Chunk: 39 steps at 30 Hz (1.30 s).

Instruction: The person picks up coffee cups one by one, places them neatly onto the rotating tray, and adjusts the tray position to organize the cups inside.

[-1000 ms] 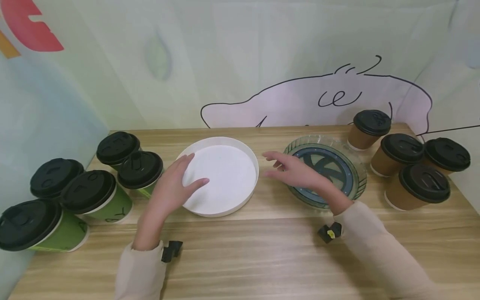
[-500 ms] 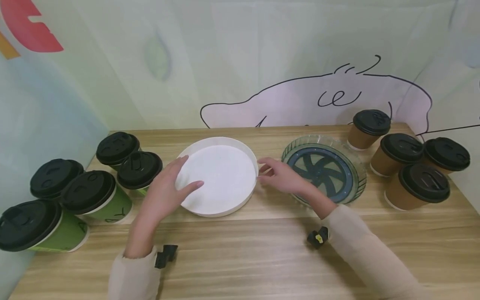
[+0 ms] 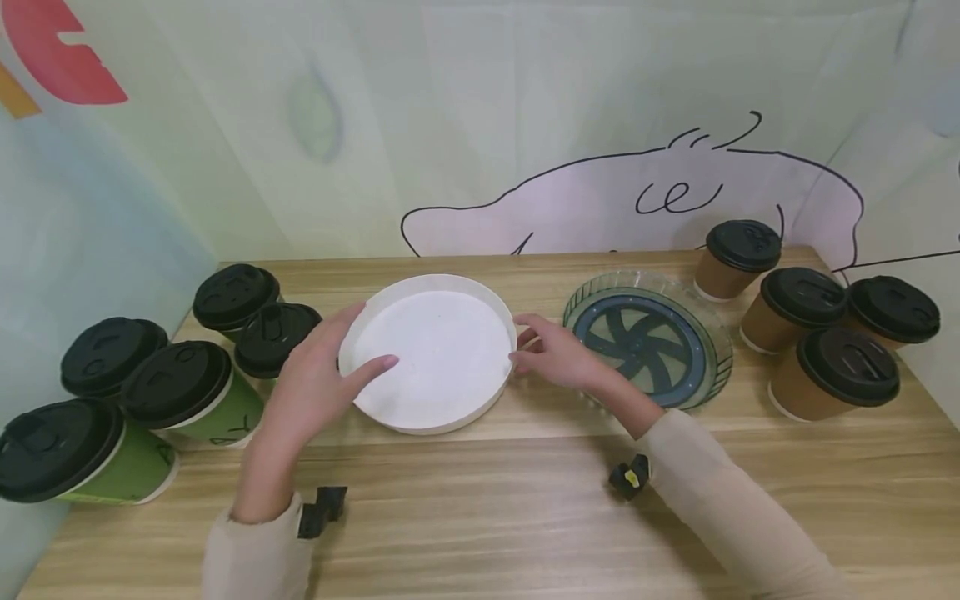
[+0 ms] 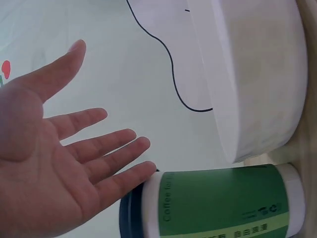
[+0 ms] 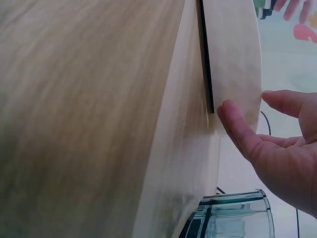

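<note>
The round white shallow tray [image 3: 435, 358] lies on the table in the head view. At its left side is the left hand [image 3: 311, 387], thumb and fingers spread, holding nothing; in the left wrist view this hand [image 4: 59, 153] has a gap to the tray [image 4: 267, 74], and its little finger overlaps the lid edge of a green cup [image 4: 223, 203]. The right hand [image 3: 558, 354] touches the tray's right side with its fingertips. Seen from the right wrist, the right hand [image 5: 282, 144] has its thumb at the rim and its extended fingers against the outer wall of the tray [image 5: 235, 54].
Several green cups [image 3: 217, 408] with black lids stand on the left. A clear ribbed glass dish [image 3: 720, 367] with a blue pattern sits just right of the right hand. Several brown cups [image 3: 806, 392] with black lids stand at the right, before a printed backdrop [image 3: 450, 125].
The right hand has moved left, from over the glass dish's edge to the tray's right side. The left hand has drawn back left and slightly towards the person. The tray looks unmoved.
</note>
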### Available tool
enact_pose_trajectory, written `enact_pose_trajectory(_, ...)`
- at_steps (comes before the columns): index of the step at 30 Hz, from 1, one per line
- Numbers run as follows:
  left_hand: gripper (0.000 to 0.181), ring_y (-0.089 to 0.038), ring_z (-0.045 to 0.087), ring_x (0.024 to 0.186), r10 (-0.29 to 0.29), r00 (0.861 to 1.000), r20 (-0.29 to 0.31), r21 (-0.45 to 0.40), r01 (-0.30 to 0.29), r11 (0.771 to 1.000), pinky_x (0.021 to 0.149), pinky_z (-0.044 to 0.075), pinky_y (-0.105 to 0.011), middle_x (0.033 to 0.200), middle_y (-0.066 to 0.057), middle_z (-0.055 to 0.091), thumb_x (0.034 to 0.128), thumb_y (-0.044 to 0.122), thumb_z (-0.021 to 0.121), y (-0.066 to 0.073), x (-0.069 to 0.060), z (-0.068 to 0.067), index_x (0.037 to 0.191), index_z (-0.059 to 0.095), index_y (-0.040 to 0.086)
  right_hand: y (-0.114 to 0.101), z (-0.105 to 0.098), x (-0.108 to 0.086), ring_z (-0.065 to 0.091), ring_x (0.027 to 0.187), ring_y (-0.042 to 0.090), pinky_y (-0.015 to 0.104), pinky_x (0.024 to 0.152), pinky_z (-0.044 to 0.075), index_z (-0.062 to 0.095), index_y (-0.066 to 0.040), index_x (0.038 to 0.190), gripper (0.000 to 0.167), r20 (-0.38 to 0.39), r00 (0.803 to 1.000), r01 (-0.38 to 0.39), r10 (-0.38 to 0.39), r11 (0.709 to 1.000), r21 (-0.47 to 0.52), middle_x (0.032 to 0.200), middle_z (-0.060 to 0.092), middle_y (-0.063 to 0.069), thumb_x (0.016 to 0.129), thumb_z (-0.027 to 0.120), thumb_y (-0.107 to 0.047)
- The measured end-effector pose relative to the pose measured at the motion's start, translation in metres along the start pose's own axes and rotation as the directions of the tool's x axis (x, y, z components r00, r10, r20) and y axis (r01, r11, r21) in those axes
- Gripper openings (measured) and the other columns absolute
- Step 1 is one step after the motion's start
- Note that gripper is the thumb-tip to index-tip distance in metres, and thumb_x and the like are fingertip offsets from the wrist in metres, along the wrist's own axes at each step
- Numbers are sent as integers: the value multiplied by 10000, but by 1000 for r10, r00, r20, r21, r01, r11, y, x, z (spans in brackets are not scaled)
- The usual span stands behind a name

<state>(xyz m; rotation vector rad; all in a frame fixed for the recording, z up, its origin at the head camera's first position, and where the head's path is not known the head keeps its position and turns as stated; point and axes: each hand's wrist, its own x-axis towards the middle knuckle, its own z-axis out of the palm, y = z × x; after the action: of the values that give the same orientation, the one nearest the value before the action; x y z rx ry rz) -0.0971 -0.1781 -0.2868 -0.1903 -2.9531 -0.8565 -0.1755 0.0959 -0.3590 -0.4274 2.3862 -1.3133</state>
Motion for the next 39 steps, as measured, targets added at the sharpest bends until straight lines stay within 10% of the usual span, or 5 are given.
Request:
enact_pose_trajectory(16,779,-423,251,1290,40,995,-87,11,-40,999,976,246,-603,1416,-232,310,839,404,639,-2,-3,-38,1429,279,44,2,1,1,608,934,220,323,782,499,306,-12,1373,566,2,1000,-28,28,999,38,1123,518,166,894,588,-119)
enact_pose_trajectory(39,927,-501,167,1280,-164,985,-48,-4,164,986,910,238,-674,1473,-246,144,806,470,648,-40,-9,-56,1475,120,103,5,-1,-1,580,1000,267,328,811,496,310,-13,1339,569,32,999,-38,34,990,133,1122,492,184,871,621,-95)
